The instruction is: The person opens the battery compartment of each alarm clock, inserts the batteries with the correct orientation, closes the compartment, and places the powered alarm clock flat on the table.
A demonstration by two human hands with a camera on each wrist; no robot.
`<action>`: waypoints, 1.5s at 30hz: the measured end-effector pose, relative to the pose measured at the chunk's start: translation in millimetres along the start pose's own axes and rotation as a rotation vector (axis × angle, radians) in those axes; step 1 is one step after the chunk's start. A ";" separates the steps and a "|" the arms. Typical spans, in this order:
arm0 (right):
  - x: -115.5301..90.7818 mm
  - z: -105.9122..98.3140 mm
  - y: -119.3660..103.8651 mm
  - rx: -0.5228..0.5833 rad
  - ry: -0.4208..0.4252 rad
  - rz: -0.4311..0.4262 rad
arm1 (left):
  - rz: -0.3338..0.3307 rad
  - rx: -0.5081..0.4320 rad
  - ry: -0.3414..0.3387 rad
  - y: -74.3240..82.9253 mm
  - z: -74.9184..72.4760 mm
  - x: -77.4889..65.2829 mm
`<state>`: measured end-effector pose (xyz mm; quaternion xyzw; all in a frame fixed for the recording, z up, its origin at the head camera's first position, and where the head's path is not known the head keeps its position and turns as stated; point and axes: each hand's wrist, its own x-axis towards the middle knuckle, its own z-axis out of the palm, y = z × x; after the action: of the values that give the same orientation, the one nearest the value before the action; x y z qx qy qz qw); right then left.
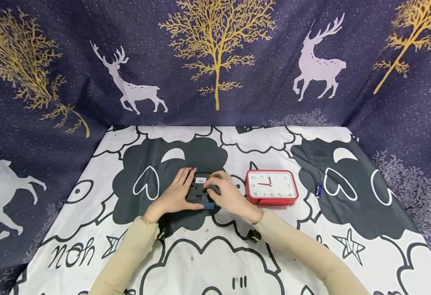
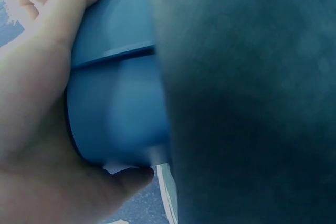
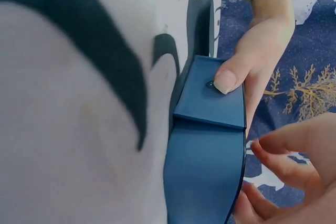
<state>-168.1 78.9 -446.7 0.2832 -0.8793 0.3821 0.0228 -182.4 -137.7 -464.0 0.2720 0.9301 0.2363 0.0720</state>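
A blue clock (image 1: 207, 205) lies face down, its black back with a white label and small knobs facing up. My left hand (image 1: 175, 195) grips its left side, fingers at the far edge and thumb on the blue near side. In the left wrist view, that thumb and the fingers are spread around the blue case (image 2: 115, 114). My right hand (image 1: 227, 191) is over the right part of the back, its bent fingertips close on the black surface. I cannot tell whether those fingertips pinch anything. In the right wrist view, the right fingers (image 3: 278, 161) are at the case's black edge.
A red clock (image 1: 271, 202) with a white dial lies face up just right of my right hand. Farther right is a small blue battery (image 1: 319, 190). The patterned cloth (image 1: 215, 254) covers the table, and a dark curtain (image 1: 237, 110) stands behind it.
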 end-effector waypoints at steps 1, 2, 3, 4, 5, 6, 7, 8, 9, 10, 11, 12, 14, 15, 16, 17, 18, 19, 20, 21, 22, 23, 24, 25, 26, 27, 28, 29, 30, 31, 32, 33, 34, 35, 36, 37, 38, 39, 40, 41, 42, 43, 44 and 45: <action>-1.8 -0.7 0.8 0.005 0.023 0.011 | -0.001 -0.001 -0.002 0.3 -0.2 -0.1; -3.4 -1.3 1.6 0.009 0.043 0.026 | -0.001 -0.001 -0.002 0.9 -0.3 -0.1; -5.0 -1.8 2.2 0.011 0.060 0.044 | 0.000 -0.001 -0.001 1.5 -0.4 -0.1; -6.4 -2.2 2.5 0.007 0.076 0.063 | 0.000 -0.004 -0.002 1.9 -0.3 -0.2; -7.8 -2.7 2.6 0.003 0.083 0.087 | 0.001 -0.004 -0.001 2.0 -0.1 -0.4; -9.0 -3.0 2.7 -0.001 0.087 0.112 | 0.000 -0.007 0.001 2.3 0.1 -0.6; -10.2 -3.4 2.4 0.000 0.086 0.137 | -0.001 -0.007 0.003 2.6 0.2 -0.6; -11.5 -3.8 2.0 0.005 0.086 0.159 | -0.001 -0.007 0.007 2.8 0.2 -0.6; -12.6 -3.8 1.7 0.011 0.085 0.178 | -0.003 -0.008 0.010 2.9 0.2 -0.7; -13.5 -3.9 1.2 0.019 0.081 0.196 | -0.007 -0.009 0.012 3.1 0.2 -0.8; -14.5 -3.7 1.0 0.028 0.074 0.214 | -0.012 -0.010 0.013 3.4 -0.1 -0.9; -15.3 -3.3 1.0 0.040 0.071 0.226 | -0.017 -0.013 0.013 3.9 -0.4 -1.0; -16.5 -1.6 2.3 0.062 0.062 0.239 | -0.029 -0.017 0.007 4.5 -1.0 -1.2; -16.9 -0.7 2.8 0.073 0.053 0.248 | -0.034 -0.021 0.002 4.6 -1.1 -1.3; -17.4 -0.1 3.1 0.084 0.041 0.259 | -0.038 -0.025 -0.002 4.6 -1.0 -1.2; -17.7 0.6 3.6 0.098 0.033 0.266 | -0.039 -0.031 -0.004 4.2 -0.6 -1.0; -17.8 1.5 4.5 0.114 0.026 0.273 | -0.037 -0.036 -0.004 3.9 -0.2 -1.0; -18.0 2.0 4.7 0.131 0.019 0.286 | -0.035 -0.042 -0.003 3.5 0.2 -0.9; -18.5 2.0 4.2 0.154 0.012 0.302 | -0.032 -0.050 0.000 2.9 0.6 -1.0; -18.6 2.2 4.0 0.170 0.008 0.319 | -0.029 -0.058 0.003 2.7 0.8 -0.9; -18.7 2.5 4.2 0.184 0.005 0.334 | -0.026 -0.064 0.007 2.5 0.9 -0.9; -18.8 2.8 4.5 0.201 0.005 0.349 | -0.023 -0.069 0.011 2.2 1.0 -0.9; -19.0 3.1 4.8 0.217 0.004 0.366 | -0.021 -0.071 0.015 2.2 0.9 -1.0; -19.3 3.0 4.5 0.242 0.002 0.383 | -0.020 -0.077 0.014 2.2 0.6 -1.0; -19.6 3.2 5.0 0.262 0.001 0.393 | -0.021 -0.086 0.014 2.2 0.2 -1.1; -19.5 3.5 5.7 0.282 -0.002 0.402 | -0.023 -0.091 0.012 2.1 -0.2 -1.0; -20.0 3.6 6.0 0.302 -0.005 0.412 | -0.025 -0.106 0.011 2.1 -0.8 -1.0; -20.2 3.6 6.4 0.327 -0.013 0.424 | -0.027 -0.123 0.010 2.1 -1.6 -0.9; -20.6 3.4 6.6 0.353 -0.020 0.435 | -0.030 -0.144 0.008 2.3 -2.3 -0.8; -20.7 3.6 6.9 0.376 -0.024 0.442 | -0.036 -0.174 0.008 2.0 -3.1 -0.7; -21.0 3.8 6.8 0.393 -0.027 0.448 | -0.043 -0.203 0.011 1.7 -3.8 -0.5; -21.0 3.8 6.7 0.417 -0.030 0.455 | -0.049 -0.230 0.019 1.6 -4.5 -0.3; -21.4 3.9 6.2 0.440 -0.030 0.465 | -0.054 -0.259 0.030 2.1 -5.6 -0.3; -21.4 4.0 5.9 0.464 -0.027 0.471 | -0.063 -0.277 0.045 2.0 -6.5 -0.5; -21.5 4.2 5.6 0.485 -0.022 0.477 | -0.074 -0.292 0.066 2.3 -7.8 -1.0; -21.7 4.8 5.4 0.509 -0.015 0.479 | -0.091 -0.310 0.091 2.2 -8.9 -1.5; -22.1 5.3 4.9 0.536 -0.009 0.480 | -0.114 -0.323 0.119 2.4 -10.3 -2.1; -22.5 6.0 4.9 0.563 -0.002 0.481 | -0.143 -0.336 0.145 2.6 -11.9 -3.2; -23.0 6.8 5.0 0.591 0.005 0.484 | -0.178 -0.361 0.169 2.5 -13.4 -4.3; -23.4 7.5 5.1 0.615 0.011 0.486 | -0.220 -0.397 0.190 1.9 -14.7 -5.4; -24.1 8.4 5.5 0.644 0.014 0.484 | -0.263 -0.448 0.205 1.5 -16.1 -6.6; -24.8 9.2 5.8 0.667 0.018 0.480 | -0.309 -0.511 0.212 1.0 -17.1 -7.8; -25.4 10.0 6.2 0.683 0.020 0.481 | -0.347 -0.585 0.218 0.7 -18.1 -9.0; -25.8 10.7 6.7 0.698 0.025 0.484 | -0.381 -0.656 0.220 0.5 -18.5 -10.5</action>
<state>-148.1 87.6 -465.3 0.0550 -0.7380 0.6546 -0.1543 -178.2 -150.4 -447.4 0.0300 0.8412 0.5309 0.0976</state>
